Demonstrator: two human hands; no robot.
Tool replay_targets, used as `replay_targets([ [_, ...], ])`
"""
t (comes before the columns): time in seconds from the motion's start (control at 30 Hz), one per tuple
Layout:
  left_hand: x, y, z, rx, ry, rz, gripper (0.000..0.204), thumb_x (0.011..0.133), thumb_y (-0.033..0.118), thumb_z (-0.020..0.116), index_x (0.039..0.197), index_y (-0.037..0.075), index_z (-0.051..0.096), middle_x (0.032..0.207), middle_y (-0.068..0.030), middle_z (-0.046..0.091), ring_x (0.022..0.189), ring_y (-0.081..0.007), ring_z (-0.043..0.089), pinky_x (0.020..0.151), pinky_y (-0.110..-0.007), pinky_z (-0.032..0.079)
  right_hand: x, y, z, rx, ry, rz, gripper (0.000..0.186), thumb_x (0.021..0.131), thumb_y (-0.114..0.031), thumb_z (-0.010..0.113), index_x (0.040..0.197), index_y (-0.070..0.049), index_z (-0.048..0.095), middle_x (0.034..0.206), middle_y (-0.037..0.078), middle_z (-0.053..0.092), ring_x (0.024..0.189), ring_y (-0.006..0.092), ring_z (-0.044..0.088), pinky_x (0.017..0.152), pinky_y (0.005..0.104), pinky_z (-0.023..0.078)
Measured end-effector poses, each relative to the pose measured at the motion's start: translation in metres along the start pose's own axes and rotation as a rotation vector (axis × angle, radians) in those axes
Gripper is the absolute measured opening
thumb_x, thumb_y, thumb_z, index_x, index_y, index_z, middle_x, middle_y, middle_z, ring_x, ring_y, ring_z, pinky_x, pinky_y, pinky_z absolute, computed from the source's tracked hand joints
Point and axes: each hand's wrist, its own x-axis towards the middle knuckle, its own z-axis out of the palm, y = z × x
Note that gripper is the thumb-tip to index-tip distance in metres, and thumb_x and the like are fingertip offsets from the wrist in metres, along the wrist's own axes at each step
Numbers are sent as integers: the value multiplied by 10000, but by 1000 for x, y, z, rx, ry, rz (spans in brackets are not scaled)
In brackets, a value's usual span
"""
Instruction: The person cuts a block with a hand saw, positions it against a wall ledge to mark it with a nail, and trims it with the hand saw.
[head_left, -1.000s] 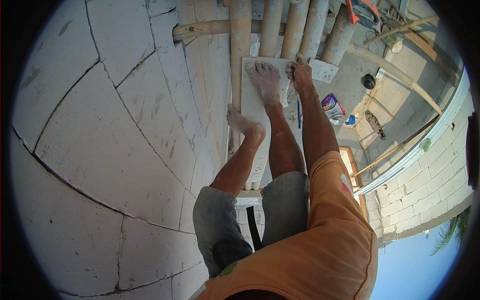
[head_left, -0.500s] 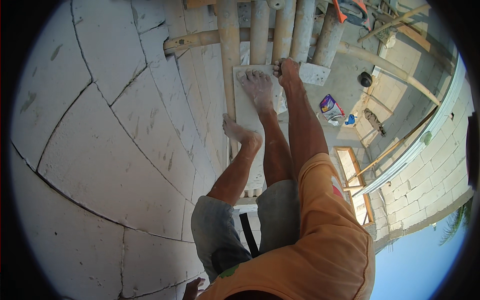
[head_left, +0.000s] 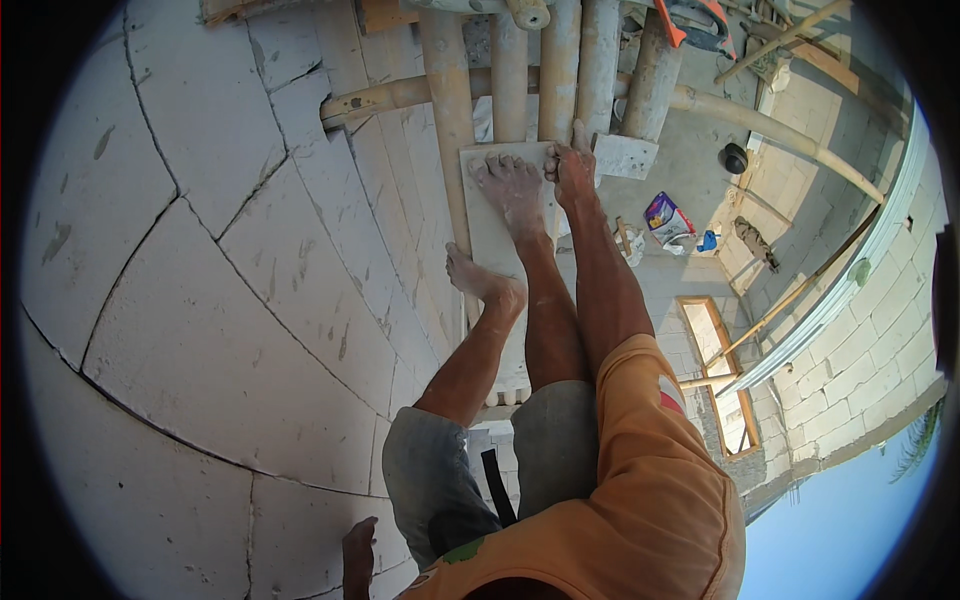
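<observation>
My right hand (head_left: 573, 175) is dusty and closed round the right edge of a pale flat slab (head_left: 478, 205), one finger reaching upward. The slab lies over upright-looking bamboo poles (head_left: 508, 85). My dusty bare feet (head_left: 513, 195) are beside it, one on the slab and one at its left edge near the wall. Low in the view, my left hand (head_left: 360, 545) is against the pale block wall (head_left: 220, 330), its fingers stretched out and seemingly holding nothing. A smaller pale slab piece (head_left: 625, 156) sits just right of my right hand.
A saw with an orange handle (head_left: 700, 25) rests at the top on the bamboo. A cross pole (head_left: 770, 125) runs right. Far below lie a purple and white bag (head_left: 668, 218), a black round container (head_left: 733, 158) and a wooden frame (head_left: 720, 375).
My left hand has moved up along the wall and shows more. My right hand has shifted slightly down with a finger now pointing up; the whole view has tilted a little.
</observation>
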Motion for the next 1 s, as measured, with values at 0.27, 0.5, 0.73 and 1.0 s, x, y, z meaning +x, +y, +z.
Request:
replay_targets([
  [0.27, -21, 87, 16, 317, 107, 388, 392, 999, 221, 441, 1202, -78, 594, 1258, -216, 605, 1203, -320, 549, 1042, -402, 390, -5, 1, 10, -189, -54, -118, 451, 953, -122, 519, 1365, 26, 409, 744, 40, 539, 537, 123, 537, 437, 274, 398],
  [0.5, 73, 260, 135, 103, -126, 924, 324, 983, 135, 516, 1231, -61, 585, 1282, -171, 587, 1229, -242, 524, 1055, -340, 382, -30, 41, -55, 229, 192, 286, 327, 925, -105, 512, 1235, -3, 502, 788, 90, 585, 583, 164, 564, 477, 287, 430],
  [0.73, 165, 448, 285, 436, -99, 1491, 395, 949, 234, 571, 1292, 38, 578, 1281, -179, 583, 1196, -287, 556, 1016, -364, 423, -18, 14, -20, 455, -105, 254, 592, 928, -76, 431, 1479, -29, 222, 800, 100, 585, 585, 186, 533, 530, 346, 448],
  [1.0, 188, 521, 373, 1123, -44, 1386, 524, 915, 296, 566, 1386, 83, 478, 1148, -206, 652, 1046, -378, 625, 930, -470, 478, -17, 3, 2, -6, -66, 125, 466, 888, -80, 495, 1322, 85, 449, 697, 73, 550, 541, 158, 535, 478, 306, 435],
])
